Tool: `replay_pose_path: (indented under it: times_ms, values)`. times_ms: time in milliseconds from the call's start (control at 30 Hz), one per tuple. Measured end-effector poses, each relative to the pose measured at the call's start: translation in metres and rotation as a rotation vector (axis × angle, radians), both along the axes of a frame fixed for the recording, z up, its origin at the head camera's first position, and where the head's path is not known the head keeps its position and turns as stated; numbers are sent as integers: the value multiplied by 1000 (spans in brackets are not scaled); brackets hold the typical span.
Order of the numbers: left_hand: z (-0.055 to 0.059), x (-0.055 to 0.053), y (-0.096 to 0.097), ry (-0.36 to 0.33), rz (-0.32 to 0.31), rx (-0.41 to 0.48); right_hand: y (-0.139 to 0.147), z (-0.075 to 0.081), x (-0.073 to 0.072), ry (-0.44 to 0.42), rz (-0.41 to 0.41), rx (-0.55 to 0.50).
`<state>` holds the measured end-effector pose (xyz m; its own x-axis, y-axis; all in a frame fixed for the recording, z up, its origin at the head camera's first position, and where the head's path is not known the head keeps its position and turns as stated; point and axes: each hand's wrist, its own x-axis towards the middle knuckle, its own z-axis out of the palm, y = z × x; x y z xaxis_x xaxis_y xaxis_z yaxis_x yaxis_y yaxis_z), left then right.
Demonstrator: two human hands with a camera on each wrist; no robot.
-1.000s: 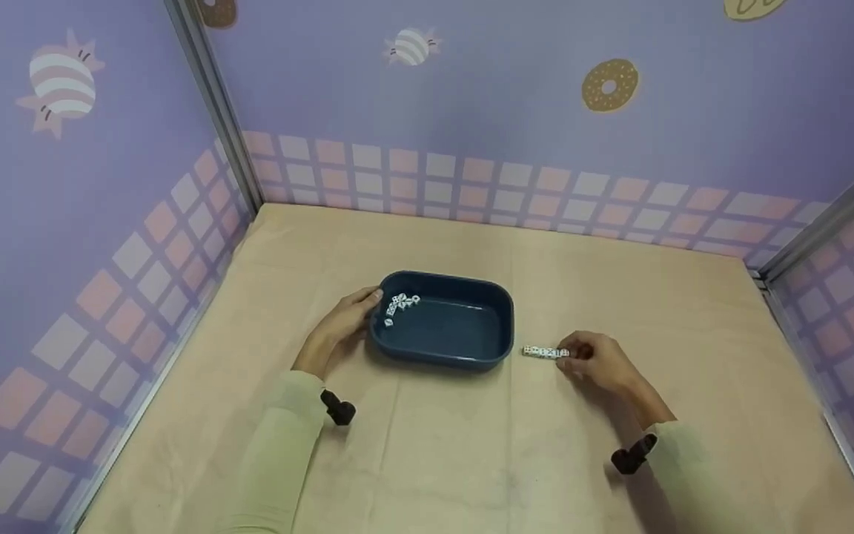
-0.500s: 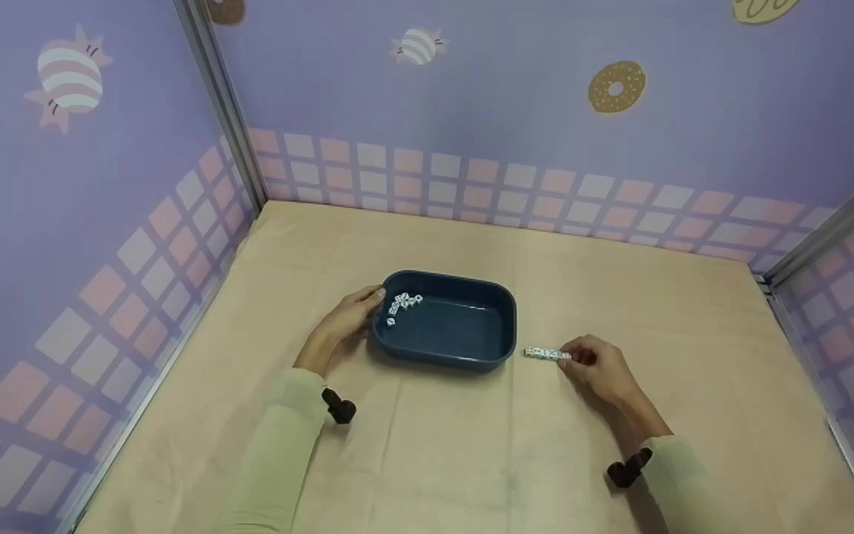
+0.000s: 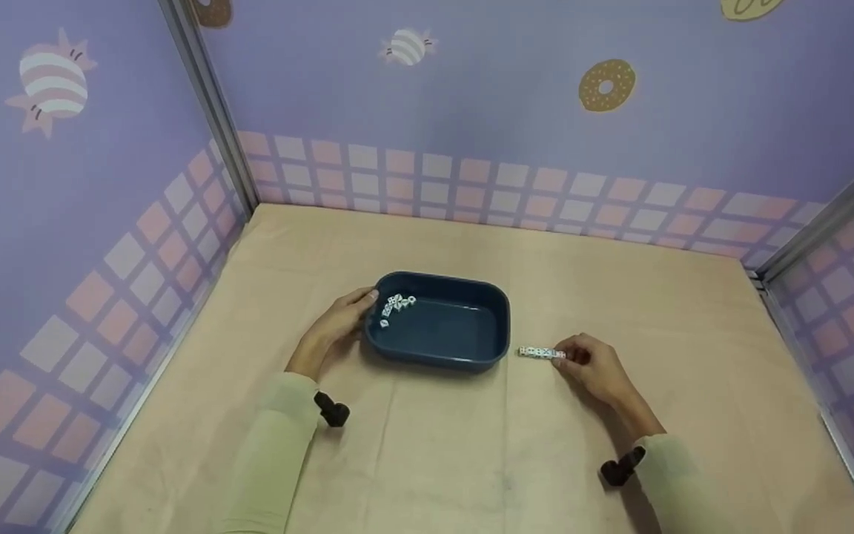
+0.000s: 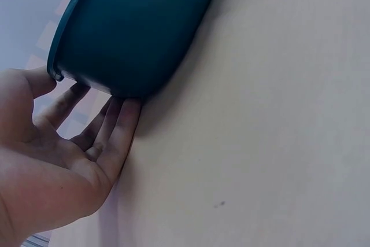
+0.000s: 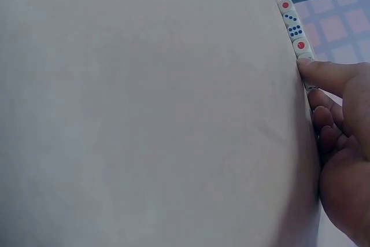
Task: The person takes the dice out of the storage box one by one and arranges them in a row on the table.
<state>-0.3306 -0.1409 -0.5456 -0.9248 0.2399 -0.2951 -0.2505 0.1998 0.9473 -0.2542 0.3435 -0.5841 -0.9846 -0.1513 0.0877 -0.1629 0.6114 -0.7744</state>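
Note:
A dark blue rectangular dish [image 3: 448, 332] with rounded corners stands mid-table, several small white dice [image 3: 395, 302] gathered at its left end. My left hand [image 3: 338, 319] holds that end. In the left wrist view its thumb is at the rim of the dish [image 4: 133, 27] and its fingers lie against the outer wall and lower edge. To the right of the dish, a straight row of dice [image 3: 538, 353] lies on the cloth. My right hand [image 3: 596, 368] pinches the row's right end. The right wrist view shows red and blue pips on the dice [image 5: 293, 24]; the thumb partly hides the end ones.
A pale beige cloth [image 3: 442, 445] covers the table. Purple walls [image 3: 471, 89] with a pink and white check border enclose its back and sides, with metal posts [image 3: 212, 104] at the corners. Each wrist wears a black camera mount [image 3: 332, 409].

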Motion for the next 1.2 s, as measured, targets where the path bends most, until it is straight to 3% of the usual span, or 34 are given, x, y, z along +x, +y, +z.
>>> replay_pose_path:
  times_ms: [300,500,767,967,1200]
  values:
    - [2,0,-6,2,-13,-2,-4,-1,-2,6,2,-15]
    - [-1,1,-4,-10,-23,25,-1,-2,0,-38,5,-78]
    - [-4,-2,0,-4,-12,-25,0,10,-6,-87,-19,-88]
    - [-1,-1,2,-1,-7,-29,-18,32,-14,-1,-93,-93]
    - [4,3,2,-12,-14,3,-76,66,-31,223,-57,-156]
